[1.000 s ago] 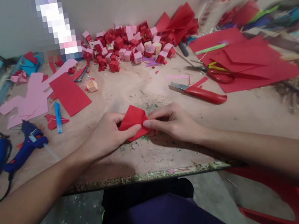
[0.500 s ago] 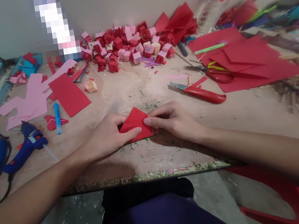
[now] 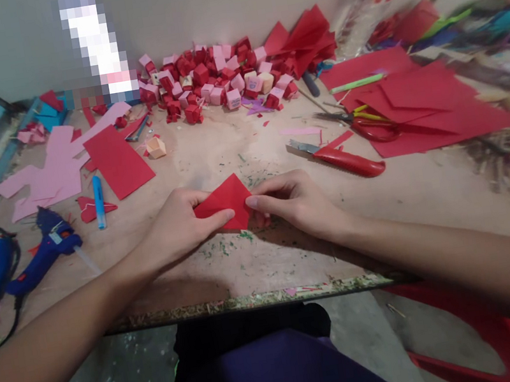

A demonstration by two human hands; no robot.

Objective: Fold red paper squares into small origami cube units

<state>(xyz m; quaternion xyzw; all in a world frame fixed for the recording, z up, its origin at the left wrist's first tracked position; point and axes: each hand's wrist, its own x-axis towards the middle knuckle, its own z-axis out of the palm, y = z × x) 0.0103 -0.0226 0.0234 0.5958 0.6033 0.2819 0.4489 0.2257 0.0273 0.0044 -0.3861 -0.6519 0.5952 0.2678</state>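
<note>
Between my two hands is a small folded piece of red paper [image 3: 231, 198], held just over the front half of the table. My left hand [image 3: 192, 220] grips its left side, thumb flat on top and the other fingers hidden beneath. At its right edge my right hand [image 3: 288, 202] pinches the paper between thumb and fingers. A pointed corner of the paper faces away from me. Small green scraps lie on the wood below it. Nearest to my right hand is a red-handled box cutter [image 3: 347, 160].
Scissors [image 3: 360, 122] rest by red sheets [image 3: 443, 96] at right. Many small red and pink paper cubes [image 3: 213, 81] are heaped at the back. At left are pink paper [image 3: 54, 164], a red rectangle [image 3: 118, 161], a blue marker [image 3: 99, 203] and a blue glue gun [image 3: 46, 247].
The folded red paper has turned and lifted slightly, its pointed corner shifting a little right and away from me. Both hands keep hold of it and have moved only slightly.
</note>
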